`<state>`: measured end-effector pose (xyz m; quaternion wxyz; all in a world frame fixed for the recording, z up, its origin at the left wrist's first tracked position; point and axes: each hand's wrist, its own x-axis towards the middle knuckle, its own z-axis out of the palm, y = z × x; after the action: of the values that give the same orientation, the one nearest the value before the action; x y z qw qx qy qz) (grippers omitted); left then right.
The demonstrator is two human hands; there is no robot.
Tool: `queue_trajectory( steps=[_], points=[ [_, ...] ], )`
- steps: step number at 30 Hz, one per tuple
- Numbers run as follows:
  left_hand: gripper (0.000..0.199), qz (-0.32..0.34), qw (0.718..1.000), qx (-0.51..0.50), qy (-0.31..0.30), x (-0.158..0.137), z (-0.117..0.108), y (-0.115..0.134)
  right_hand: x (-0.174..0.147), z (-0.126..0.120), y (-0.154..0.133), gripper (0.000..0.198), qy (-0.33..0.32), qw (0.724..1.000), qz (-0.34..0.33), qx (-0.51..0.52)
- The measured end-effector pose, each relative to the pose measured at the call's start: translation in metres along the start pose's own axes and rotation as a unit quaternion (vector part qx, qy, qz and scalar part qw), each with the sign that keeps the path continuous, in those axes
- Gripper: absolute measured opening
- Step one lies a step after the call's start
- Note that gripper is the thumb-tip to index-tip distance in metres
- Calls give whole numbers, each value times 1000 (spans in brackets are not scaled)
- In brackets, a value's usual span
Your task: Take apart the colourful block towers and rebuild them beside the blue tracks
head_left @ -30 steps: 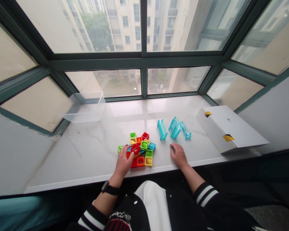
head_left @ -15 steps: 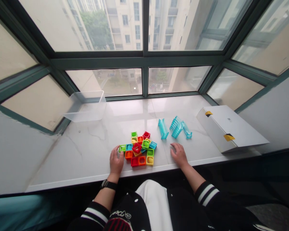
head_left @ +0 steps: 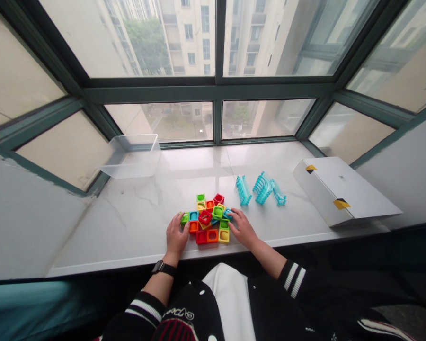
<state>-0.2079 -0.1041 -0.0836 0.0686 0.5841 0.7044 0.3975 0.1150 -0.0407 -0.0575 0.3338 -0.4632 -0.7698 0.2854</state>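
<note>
A loose pile of square plastic blocks (head_left: 212, 235) in red, orange, yellow, green and blue lies near the front of the white sill. At its left end, my left hand (head_left: 176, 235) has its thumb and fingers closed about a green block (head_left: 185, 217). My right hand (head_left: 243, 230) is at the other end, its thumb and fingertips at the sides of a blue block (head_left: 227, 213) and partly covering it. A red block (head_left: 205, 217) rests on top of others between the hands. Both blocks at my fingers stay within the pile.
Clear turquoise ribbed track pieces, one straight (head_left: 243, 190) and one curved (head_left: 262, 188), lie beyond my right hand, with a smaller piece (head_left: 279, 192) beside them. A translucent bin (head_left: 131, 163) stands back left. A white box (head_left: 344, 189) is at the right.
My right hand has moved left from the bare sill to the blue block. My left hand's fingers have come in closer around the green block. The view has shifted slightly.
</note>
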Motion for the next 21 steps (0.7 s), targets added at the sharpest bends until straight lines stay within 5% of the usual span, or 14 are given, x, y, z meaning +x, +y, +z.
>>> queue_trajectory(
  steps=[7, 12, 16, 21],
  points=[
    [46, -6, 1000, -5, 9, 0, -7, 11, 14, -5, -17, 56, 7, 999, -48, -11],
    [48, 86, 995, -45, 19, 12, -15, 58, 32, 0, -32, 65, -25, 997, -78, 5],
    [66, 151, 987, -41, -44, 19, 0, 93, 40, 11, -40, 60, -15, 1000, -26, 8],
    [67, 109, 991, -3, -82, 14, 28, 90, 40, 12, -37, 51, -2, 999, 11, 52]
  ],
)
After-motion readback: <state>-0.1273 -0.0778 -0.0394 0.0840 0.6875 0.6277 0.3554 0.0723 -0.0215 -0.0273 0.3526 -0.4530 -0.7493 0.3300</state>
